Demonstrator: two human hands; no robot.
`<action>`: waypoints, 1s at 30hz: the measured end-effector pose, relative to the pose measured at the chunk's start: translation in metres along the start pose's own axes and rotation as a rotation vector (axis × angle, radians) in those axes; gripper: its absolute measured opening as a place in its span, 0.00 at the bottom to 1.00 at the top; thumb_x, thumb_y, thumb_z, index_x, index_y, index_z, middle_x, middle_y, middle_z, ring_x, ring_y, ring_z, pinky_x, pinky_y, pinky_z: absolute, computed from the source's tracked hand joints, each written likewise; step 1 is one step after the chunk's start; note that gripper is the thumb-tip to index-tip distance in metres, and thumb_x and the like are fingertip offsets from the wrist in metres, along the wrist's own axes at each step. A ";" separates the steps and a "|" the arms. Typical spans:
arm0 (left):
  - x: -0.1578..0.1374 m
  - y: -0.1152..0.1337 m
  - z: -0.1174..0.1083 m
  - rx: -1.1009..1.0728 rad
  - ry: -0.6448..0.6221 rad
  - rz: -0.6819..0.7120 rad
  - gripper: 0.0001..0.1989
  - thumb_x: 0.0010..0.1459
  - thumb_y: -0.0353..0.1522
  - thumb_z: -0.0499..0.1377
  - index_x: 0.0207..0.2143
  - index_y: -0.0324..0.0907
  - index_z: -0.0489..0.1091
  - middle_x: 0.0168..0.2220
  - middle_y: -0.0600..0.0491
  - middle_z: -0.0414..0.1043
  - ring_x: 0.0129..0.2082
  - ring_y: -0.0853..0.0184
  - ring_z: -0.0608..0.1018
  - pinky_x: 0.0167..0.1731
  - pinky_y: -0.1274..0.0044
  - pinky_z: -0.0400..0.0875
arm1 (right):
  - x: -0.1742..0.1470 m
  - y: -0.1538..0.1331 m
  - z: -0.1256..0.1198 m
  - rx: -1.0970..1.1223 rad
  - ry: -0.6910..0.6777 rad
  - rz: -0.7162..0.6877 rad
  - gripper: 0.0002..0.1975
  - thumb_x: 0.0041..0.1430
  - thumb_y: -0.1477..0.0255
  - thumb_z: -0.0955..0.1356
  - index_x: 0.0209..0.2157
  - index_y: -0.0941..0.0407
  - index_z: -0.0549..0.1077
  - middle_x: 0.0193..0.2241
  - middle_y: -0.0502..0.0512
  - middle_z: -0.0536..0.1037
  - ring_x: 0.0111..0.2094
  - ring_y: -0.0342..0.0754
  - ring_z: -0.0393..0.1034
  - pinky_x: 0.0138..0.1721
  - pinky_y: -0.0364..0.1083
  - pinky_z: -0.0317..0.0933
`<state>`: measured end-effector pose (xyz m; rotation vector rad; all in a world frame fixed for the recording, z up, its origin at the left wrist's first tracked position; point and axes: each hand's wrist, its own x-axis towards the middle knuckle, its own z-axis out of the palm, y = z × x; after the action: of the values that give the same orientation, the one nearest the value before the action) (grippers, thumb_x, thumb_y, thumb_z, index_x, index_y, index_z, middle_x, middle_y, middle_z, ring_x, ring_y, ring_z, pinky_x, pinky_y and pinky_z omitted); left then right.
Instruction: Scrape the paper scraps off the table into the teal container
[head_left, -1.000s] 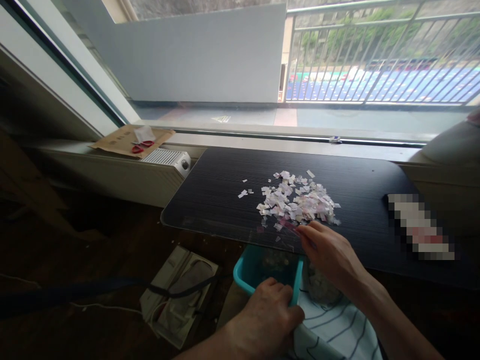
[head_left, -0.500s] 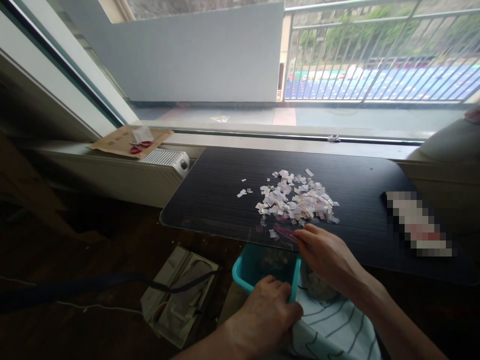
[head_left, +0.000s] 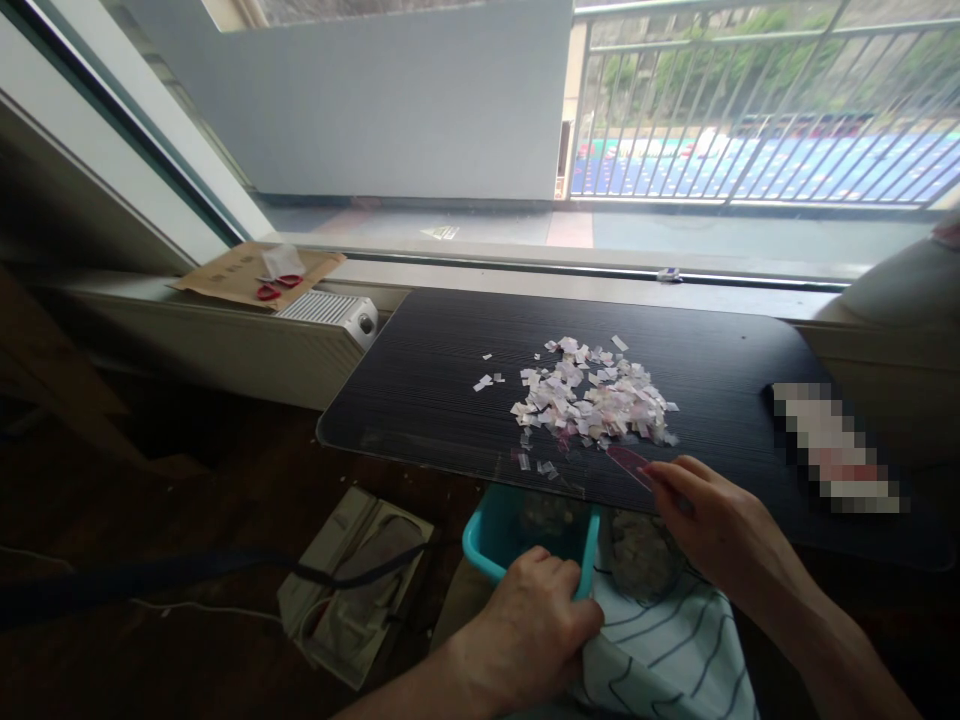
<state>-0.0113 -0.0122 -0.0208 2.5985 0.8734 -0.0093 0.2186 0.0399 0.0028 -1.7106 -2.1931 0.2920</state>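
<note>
My left hand (head_left: pixel 536 620) is closed on the near rim of a turquoise plastic bin (head_left: pixel 480 548), held just below the table's front edge. Some pale, blurred material lies inside the bin. My right hand (head_left: pixel 697 505) pinches a thin, flat, pink see-through strip (head_left: pixel 627 463), whose tip reaches over the table close to the heap. Small cut paper scraps (head_left: pixel 592 395), white and pinkish, form a loose pile on the dark table (head_left: pixel 405 370). A few scraps lie apart near the front edge. Below my right hand sits a clear container or bag (head_left: pixel 645 560) of similar bits.
Striped light cloth (head_left: pixel 667 640) covers the area beneath my hands. A pixelated object (head_left: pixel 836 450) lies at the table's right. Red-handled scissors (head_left: pixel 277 287) rest on brown paper (head_left: pixel 225 275) on the sill. An open box (head_left: pixel 356 585) and a dark strap (head_left: pixel 225 575) are at lower left.
My right hand has moved right with the pink strip, away from above the bin. Several scraps by the front edge have shifted slightly. My left hand stays on the bin.
</note>
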 end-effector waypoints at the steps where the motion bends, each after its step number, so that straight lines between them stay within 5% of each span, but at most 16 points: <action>1: 0.001 0.000 0.000 0.001 -0.001 0.005 0.06 0.55 0.35 0.61 0.32 0.43 0.68 0.32 0.51 0.66 0.33 0.61 0.69 0.33 0.71 0.63 | -0.005 0.003 0.000 -0.007 0.001 0.019 0.11 0.65 0.69 0.61 0.39 0.53 0.74 0.32 0.52 0.73 0.29 0.45 0.70 0.30 0.44 0.59; 23: 0.001 0.000 0.003 0.012 0.000 0.017 0.07 0.54 0.34 0.63 0.33 0.43 0.68 0.32 0.52 0.67 0.32 0.61 0.70 0.34 0.70 0.63 | 0.015 -0.039 0.016 0.066 -0.090 -0.116 0.13 0.66 0.74 0.59 0.38 0.55 0.75 0.31 0.53 0.72 0.31 0.46 0.67 0.32 0.43 0.58; 30: -0.006 -0.005 0.003 -0.012 0.026 -0.017 0.07 0.53 0.34 0.63 0.33 0.44 0.68 0.32 0.52 0.67 0.33 0.61 0.69 0.34 0.70 0.63 | 0.012 -0.045 0.004 0.102 -0.264 -0.230 0.12 0.65 0.76 0.60 0.38 0.55 0.76 0.32 0.53 0.72 0.33 0.47 0.68 0.33 0.43 0.60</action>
<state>-0.0188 -0.0134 -0.0248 2.5859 0.9021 0.0252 0.1738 0.0405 0.0177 -1.4169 -2.4866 0.5870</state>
